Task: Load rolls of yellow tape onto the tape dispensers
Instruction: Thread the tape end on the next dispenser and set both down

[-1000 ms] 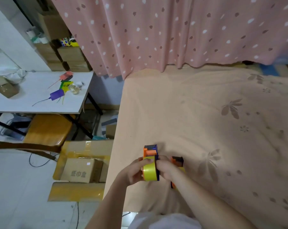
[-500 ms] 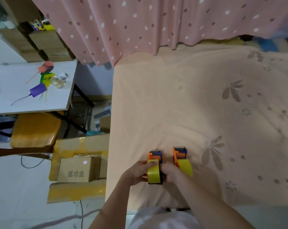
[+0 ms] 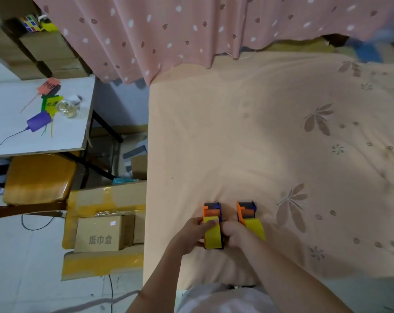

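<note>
Two orange-and-blue tape dispensers stand side by side on the peach bedsheet (image 3: pixel 259 136) near its front edge. The left dispenser (image 3: pixel 211 211) carries a yellow tape roll (image 3: pixel 213 236). My left hand (image 3: pixel 189 236) grips that dispenser and roll from the left, thumb lying across the top of the yellow tape. My right hand (image 3: pixel 235 233) holds the same dispenser from the right side. The right dispenser (image 3: pixel 246 211) also carries a yellow roll (image 3: pixel 255 228) and stands untouched just beyond my right hand.
A pink dotted curtain (image 3: pixel 191 30) hangs behind the bed. To the left stand a white table (image 3: pixel 15 136) with small items, a yellow chair (image 3: pixel 37 177) and cardboard boxes (image 3: pixel 103 238) on the floor. The bed's left edge runs just beside my left hand.
The dispenser in my hands has come down from a lifted position onto the sheet beside the other one. The camera has tilted, bringing both dispensers into plain view.
</note>
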Tool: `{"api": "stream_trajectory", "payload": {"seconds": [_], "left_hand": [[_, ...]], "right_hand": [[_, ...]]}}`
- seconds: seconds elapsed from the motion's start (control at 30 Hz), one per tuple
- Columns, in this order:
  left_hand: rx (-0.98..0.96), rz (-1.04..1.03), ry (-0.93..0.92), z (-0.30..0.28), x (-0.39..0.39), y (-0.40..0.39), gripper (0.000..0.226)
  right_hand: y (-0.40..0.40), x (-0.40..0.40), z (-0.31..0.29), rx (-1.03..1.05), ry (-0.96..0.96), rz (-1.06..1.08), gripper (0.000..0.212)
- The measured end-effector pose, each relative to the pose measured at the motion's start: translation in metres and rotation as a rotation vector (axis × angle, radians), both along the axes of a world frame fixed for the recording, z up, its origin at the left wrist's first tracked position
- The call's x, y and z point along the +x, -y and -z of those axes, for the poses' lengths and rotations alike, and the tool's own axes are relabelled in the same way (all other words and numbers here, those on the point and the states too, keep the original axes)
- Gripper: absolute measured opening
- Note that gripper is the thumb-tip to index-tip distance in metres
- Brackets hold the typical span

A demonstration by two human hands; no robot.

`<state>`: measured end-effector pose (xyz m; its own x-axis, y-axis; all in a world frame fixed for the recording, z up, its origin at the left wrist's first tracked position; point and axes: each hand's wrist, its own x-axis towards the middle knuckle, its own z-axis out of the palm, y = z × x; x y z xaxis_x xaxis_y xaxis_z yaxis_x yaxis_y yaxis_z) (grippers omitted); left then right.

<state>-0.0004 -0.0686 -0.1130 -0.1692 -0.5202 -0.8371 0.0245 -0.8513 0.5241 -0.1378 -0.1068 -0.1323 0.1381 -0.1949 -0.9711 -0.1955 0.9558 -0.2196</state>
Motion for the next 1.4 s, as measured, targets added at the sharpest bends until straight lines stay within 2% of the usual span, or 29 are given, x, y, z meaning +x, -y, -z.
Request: {"api": "stream_trajectory", "payload": {"seconds": [0.1, 0.2, 0.37, 0.47, 0.5, 0.6, 0.67, 0.77, 0.9, 1.03, 1.13, 1.3, 1.4], "left_hand": [[-0.006, 0.000, -0.004, 0.003, -0.001, -0.002, 0.027], [0.001, -0.022, 0.007, 0.003, -0.004, -0.004, 0.020], [0.028, -0.016, 0.061, 0.000, -0.006, -0.004, 0.020], [0.049, -0.013, 0.076, 0.000, -0.009, -0.007, 0.022], [0.059, -0.014, 0.083, -0.001, -0.011, -0.009, 0.023], [0.067, -0.005, 0.116, 0.002, -0.016, -0.012, 0.027], [0.063, 0.019, 0.159, 0.003, -0.020, -0.013, 0.023], [0.055, 0.030, 0.211, 0.003, -0.027, -0.012, 0.026], [0.059, 0.035, 0.239, 0.003, -0.031, -0.010, 0.042], [0.070, 0.050, 0.261, 0.002, -0.034, -0.010, 0.046], [0.064, 0.036, 0.269, 0.000, -0.038, -0.011, 0.044], [0.038, 0.024, 0.284, -0.010, -0.043, -0.016, 0.048], [0.009, 0.043, 0.330, -0.023, -0.047, -0.020, 0.054]], "right_hand": [[0.000, 0.000, -0.004, -0.004, -0.017, 0.004, 0.040], [-0.002, 0.001, -0.005, -0.042, -0.091, -0.017, 0.053], [0.005, 0.008, -0.012, -0.148, -0.191, -0.201, 0.039], [0.011, 0.007, -0.022, -0.329, -0.160, -0.156, 0.042], [0.012, 0.005, -0.024, -0.345, -0.174, -0.207, 0.041], [0.007, 0.000, -0.025, -0.345, -0.426, -0.595, 0.039], [0.004, -0.001, -0.027, -0.413, -0.446, -0.690, 0.040], [0.001, -0.001, -0.026, -0.495, -0.394, -0.509, 0.043], [-0.006, 0.002, -0.029, -0.414, -0.386, -0.235, 0.037], [-0.010, 0.003, -0.030, -0.398, -0.397, -0.256, 0.041], [-0.012, 0.000, -0.030, -0.375, -0.333, -0.146, 0.038], [-0.016, -0.007, -0.037, -0.326, -0.204, -0.094, 0.029], [-0.014, -0.006, -0.053, -0.310, -0.192, -0.087, 0.014]]}}
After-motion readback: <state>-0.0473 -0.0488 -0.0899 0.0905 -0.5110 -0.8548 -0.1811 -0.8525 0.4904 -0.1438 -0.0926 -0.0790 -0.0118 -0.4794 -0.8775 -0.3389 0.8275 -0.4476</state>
